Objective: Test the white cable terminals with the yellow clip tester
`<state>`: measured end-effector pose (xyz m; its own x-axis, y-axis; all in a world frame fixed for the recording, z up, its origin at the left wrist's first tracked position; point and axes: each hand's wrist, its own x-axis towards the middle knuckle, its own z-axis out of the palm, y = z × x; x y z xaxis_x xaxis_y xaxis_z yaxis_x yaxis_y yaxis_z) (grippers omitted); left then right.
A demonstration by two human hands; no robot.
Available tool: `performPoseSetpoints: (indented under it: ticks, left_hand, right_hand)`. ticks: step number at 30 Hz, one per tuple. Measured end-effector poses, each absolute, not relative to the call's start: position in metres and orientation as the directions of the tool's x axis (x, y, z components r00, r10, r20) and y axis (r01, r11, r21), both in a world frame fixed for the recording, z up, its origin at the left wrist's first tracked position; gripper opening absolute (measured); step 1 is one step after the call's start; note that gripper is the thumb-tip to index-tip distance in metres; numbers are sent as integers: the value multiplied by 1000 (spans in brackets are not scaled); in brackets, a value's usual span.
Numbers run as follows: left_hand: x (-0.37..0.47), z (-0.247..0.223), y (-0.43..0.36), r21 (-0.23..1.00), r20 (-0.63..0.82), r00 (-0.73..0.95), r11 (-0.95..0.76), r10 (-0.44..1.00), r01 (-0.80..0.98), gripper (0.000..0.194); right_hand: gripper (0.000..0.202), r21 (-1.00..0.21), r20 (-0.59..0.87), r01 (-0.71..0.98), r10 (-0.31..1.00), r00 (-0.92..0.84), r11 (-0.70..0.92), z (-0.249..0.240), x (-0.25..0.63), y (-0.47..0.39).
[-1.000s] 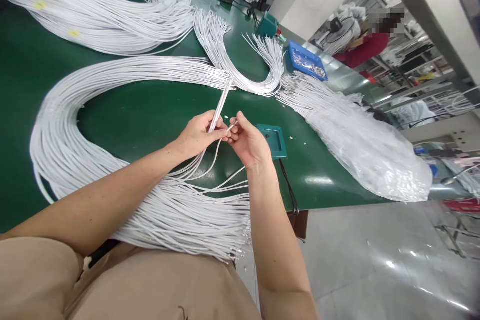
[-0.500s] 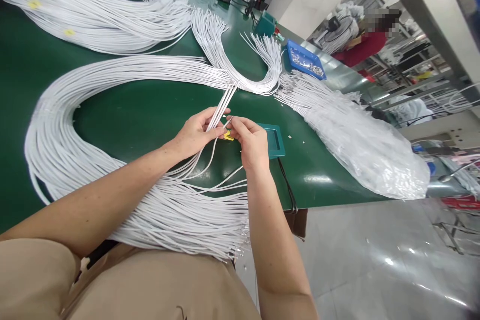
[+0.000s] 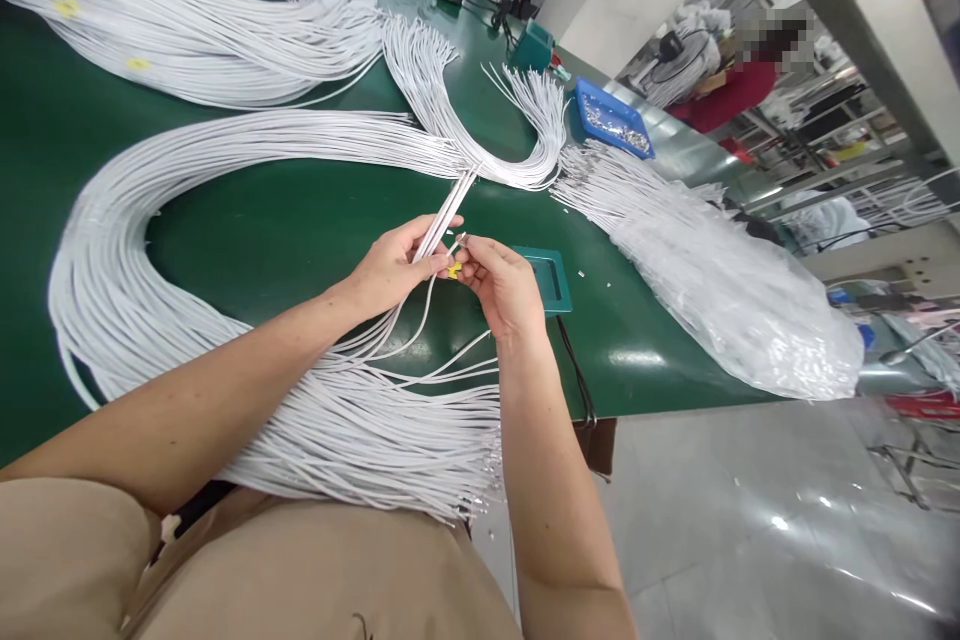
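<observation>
My left hand (image 3: 394, 265) is closed round several white cables (image 3: 444, 212), whose upper ends reach toward the long curved bundle (image 3: 262, 135) on the green table. Just right of it, my right hand (image 3: 501, 282) pinches the end of one white cable (image 3: 458, 241) between thumb and fingertips; the tip itself is too small to make out. A small yellow piece (image 3: 454, 270) shows between the two hands, and I cannot tell which hand bears it. Beneath my forearms spreads a loose fan of white cables (image 3: 390, 430) with metallic-looking ends.
A teal device (image 3: 553, 282) stands behind my right hand. Further back are a blue tray (image 3: 613, 120) of small parts and a plastic-wrapped cable bundle (image 3: 720, 270). More white cables (image 3: 210, 30) lie at the far left. Two people work in the background.
My right hand has turned slightly and shifted a little to the right, its fingers still at the cable end. The left hand stays in place with its cables.
</observation>
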<state>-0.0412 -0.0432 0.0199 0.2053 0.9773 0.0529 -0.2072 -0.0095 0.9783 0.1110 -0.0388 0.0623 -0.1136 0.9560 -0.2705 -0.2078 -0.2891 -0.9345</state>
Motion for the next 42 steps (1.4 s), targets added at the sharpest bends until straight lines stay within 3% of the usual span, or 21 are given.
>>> performPoseSetpoints:
  ticks: [4, 7, 9, 12, 14, 17, 20, 23, 25, 30, 42]
  left_hand:
    - [-40, 21, -44, 982, 50, 194, -13, 980, -187, 49]
    - [-39, 24, -46, 975, 32, 220, 18, 975, -220, 43]
    - [-39, 28, -46, 941, -38, 251, 119, 967, -316, 40]
    - [-40, 31, -43, 810, -213, 329, 355, 920, -467, 31]
    - [-42, 31, -40, 745, -298, 362, 453, 883, -490, 23]
    - [-44, 27, -37, 822, -343, 272, 427, 899, -377, 29]
    - [-45, 23, -37, 945, -284, 135, 301, 949, -127, 41]
    - [-45, 20, -38, 971, -237, 117, 231, 964, 62, 43]
    - [-45, 19, -38, 970, -220, 122, 204, 968, 130, 42]
    - [-43, 14, -38, 968, -211, 138, 188, 968, 165, 42]
    - [-41, 5, -34, 940, -224, 79, 194, 971, 280, 42]
  right_hand:
    - [20, -991, -122, 60, 992, -1, -122, 65, 107, -44]
    - [11, -925, 85, 373, 996, 21, 71, 65, 105, -46]
    - [14, -746, 279, 613, 958, -69, 261, 61, 106, -46]
    - [29, -310, 411, 814, 841, -352, 492, 53, 112, -45]
    - [35, -161, 381, 811, 794, -474, 562, 47, 118, -43]
    - [30, -187, 347, 817, 815, -465, 546, 41, 127, -36]
    - [17, -182, 221, 862, 874, -434, 474, 36, 136, -28]
    - [15, -112, 72, 874, 882, -467, 472, 33, 142, -22]
    - [16, -80, 55, 875, 879, -474, 477, 31, 144, -21]
    - [22, 18, 81, 836, 833, -548, 548, 26, 146, -23]
    - [29, 46, 27, 838, 838, -545, 543, 25, 148, -12]
